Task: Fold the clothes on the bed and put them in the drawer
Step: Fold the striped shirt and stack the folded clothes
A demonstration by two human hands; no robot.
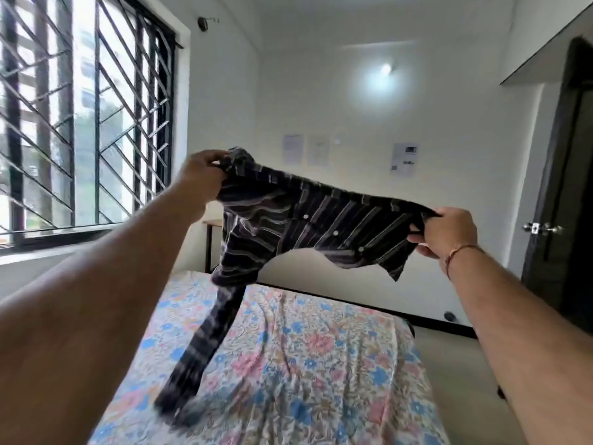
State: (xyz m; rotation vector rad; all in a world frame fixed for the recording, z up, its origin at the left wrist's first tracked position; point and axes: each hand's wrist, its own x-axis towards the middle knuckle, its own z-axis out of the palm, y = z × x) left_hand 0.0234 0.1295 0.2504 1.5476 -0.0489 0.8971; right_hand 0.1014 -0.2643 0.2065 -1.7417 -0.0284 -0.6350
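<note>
Two hands' [200, 171] [449, 232] shirt [308, 226] between, aloft

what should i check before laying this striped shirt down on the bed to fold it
1. Left hand has a firm hold: ok, its fingers pinch one end of the striped shirt.
2. Right hand has a firm hold: ok, it grips the other end.
3. Shirt spread flat between the hands: not ok, it sags and is bunched near the left hand.
4. Sleeve clear of the landing spot: not ok, it hangs down and its blurred end looks to touch the bed.
5. Bed surface smooth: not ok, the floral sheet is wrinkled.
6. Drawer ready: cannot tell, none is in view.
</note>
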